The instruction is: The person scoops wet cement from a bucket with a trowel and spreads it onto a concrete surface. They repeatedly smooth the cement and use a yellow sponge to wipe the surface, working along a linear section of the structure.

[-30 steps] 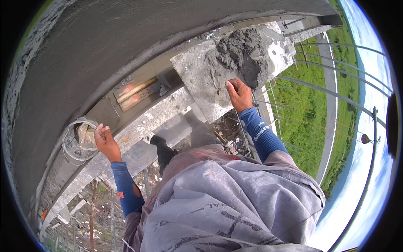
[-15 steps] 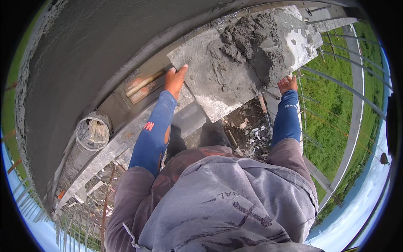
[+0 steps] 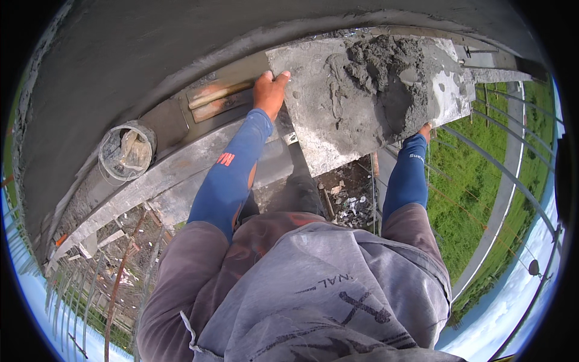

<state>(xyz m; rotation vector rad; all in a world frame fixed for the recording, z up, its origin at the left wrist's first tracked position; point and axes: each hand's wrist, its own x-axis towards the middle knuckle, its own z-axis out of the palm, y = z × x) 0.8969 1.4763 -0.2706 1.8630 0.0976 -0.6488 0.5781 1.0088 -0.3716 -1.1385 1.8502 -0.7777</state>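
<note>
A flat grey mortar board lies ahead of me, its surface smeared with cement. Wet mortar is heaped across its middle and right part. At the board's left edge, my left hand is closed on the rim, its thumb and a fingertip showing near the top face. My right hand is at the near right corner, mostly hidden by the board and my sleeve; it appears to grip the edge from below. Two wooden-handled floats rest on the ledge left of my left hand.
A freshly plastered grey wall curves along the left and far side. A bucket stands on the ledge beside it. Rubble lies below the board. Steel rods stick out at the right, over grass.
The board has turned a little clockwise and shifted slightly right, both hands staying at its edges. The right fingers, visible before, are now mostly hidden. The whole view has also tilted.
</note>
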